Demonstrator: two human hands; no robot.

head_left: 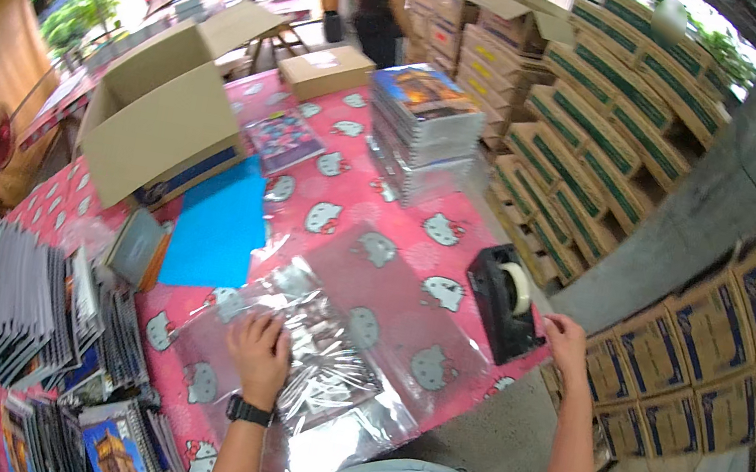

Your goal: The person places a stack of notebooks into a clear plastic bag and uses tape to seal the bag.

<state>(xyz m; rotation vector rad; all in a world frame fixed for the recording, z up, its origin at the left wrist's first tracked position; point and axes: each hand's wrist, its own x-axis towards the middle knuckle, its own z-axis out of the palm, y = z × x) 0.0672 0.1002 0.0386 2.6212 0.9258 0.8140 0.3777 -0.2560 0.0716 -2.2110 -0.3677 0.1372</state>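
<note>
My left hand [259, 357], with a black watch at the wrist, lies with its fingers spread on a shiny, crinkled clear plastic sleeve [331, 415] at the table's near edge. Glare hides what, if anything, is inside it. More clear plastic sheets [405, 312] spread flat just beyond. On the right, my right hand [565, 345] has its fingertips pinched together beside the front end of a black tape dispenser [499, 308]. A pale tape roll [517, 289] sits in the dispenser. Any strip between those fingers is too small to see.
Stacked spiral notebooks [24, 295] crowd the left, near a blue sheet [218, 223] and an open carton [164, 133]. Plastic-wrapped notebooks [423, 123] stand at the far edge. A concrete pillar [706, 213] and piled cartons [610, 125] flank the right. Another person [384, 0] stands behind.
</note>
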